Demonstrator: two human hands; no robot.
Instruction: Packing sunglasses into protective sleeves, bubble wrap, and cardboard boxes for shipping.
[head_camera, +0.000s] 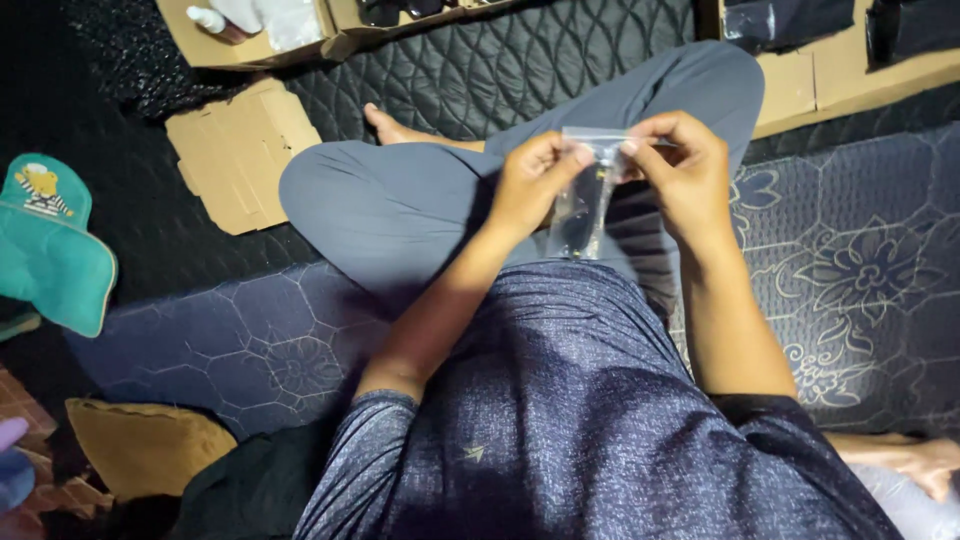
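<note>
Hands, two, raised together over the lap. Left hand (528, 180) and right hand (682, 170) each pinch the top edge of one small clear plastic bag (582, 205), thumb and fingertips closed on the strip, one hand at either corner. The bag hangs straight down between them, its lower end just above the shirt. Something small and dark sits inside near the bottom; too blurred to tell what.

Below the hands: one pair of grey trousers (400, 200), legs crossed, one bare foot (385, 125) showing beyond the left hand. Nearer the camera, one mottled blue long-sleeved shirt (580, 400).

Person sits on a dark quilted mat (500, 70), with a blue patterned mattress (860, 260) under the right forearm and stretching to the left as well.

Well to the left of the left hand: one flattened piece of cardboard (235, 150) and one teal cap (50, 250) with a small cartoon patch. Beyond the hands, far side: two open cardboard boxes (240, 45) side by side, contents unclear, whitish items in one. Beyond the right hand: one cardboard tray (830, 75) holding two dark packets. Lower left, one tan cushion (140, 445).
</note>
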